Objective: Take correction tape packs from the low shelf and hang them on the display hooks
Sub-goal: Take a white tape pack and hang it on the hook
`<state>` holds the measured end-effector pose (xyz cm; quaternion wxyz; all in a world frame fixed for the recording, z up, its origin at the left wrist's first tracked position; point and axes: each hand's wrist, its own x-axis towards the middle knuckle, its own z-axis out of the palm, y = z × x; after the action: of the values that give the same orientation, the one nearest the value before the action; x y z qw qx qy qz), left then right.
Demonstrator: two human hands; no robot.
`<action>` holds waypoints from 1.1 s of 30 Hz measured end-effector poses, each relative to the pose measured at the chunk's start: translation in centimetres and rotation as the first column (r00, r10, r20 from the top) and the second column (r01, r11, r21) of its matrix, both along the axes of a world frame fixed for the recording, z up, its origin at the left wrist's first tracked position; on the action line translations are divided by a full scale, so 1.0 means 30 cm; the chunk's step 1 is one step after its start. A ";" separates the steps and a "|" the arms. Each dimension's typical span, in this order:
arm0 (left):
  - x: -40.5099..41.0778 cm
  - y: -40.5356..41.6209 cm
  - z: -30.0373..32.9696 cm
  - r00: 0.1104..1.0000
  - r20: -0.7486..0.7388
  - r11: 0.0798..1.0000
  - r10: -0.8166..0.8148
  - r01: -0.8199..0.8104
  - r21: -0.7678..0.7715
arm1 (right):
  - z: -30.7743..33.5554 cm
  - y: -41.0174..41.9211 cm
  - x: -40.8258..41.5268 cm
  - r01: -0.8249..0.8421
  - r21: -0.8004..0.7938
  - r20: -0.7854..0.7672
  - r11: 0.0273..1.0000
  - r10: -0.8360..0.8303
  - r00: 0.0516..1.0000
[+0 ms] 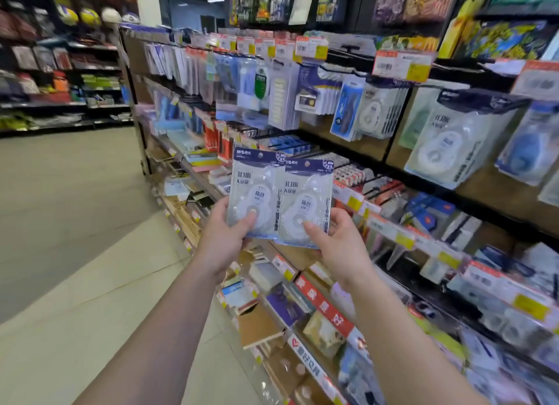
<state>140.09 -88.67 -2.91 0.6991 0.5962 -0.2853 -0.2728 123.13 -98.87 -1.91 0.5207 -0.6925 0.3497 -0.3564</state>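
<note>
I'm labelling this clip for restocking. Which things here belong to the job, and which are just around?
Part of the job:
- left hand holding left pack
- right hand holding right pack
- matching hung packs, bigger ones

Just around:
- price tags
- notebooks on low shelves
- balls on far shelving

Both arms outstretched; left grip [225,235], right grip [338,241] (pinching)

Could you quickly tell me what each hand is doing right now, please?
Left hand: grips the left correction tape pack.
Right hand: grips the right correction tape pack.
</note>
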 end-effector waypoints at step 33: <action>0.384 -0.841 0.225 0.925 0.065 0.903 -0.375 0.380 -0.199 | 0.256 -0.525 0.304 0.475 -0.324 0.099 0.818 -0.470 0.877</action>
<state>151.61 -113.91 3.85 0.6879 0.4566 -0.4309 -0.3641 132.24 -114.63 5.78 0.2918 -0.6603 0.4402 -0.5339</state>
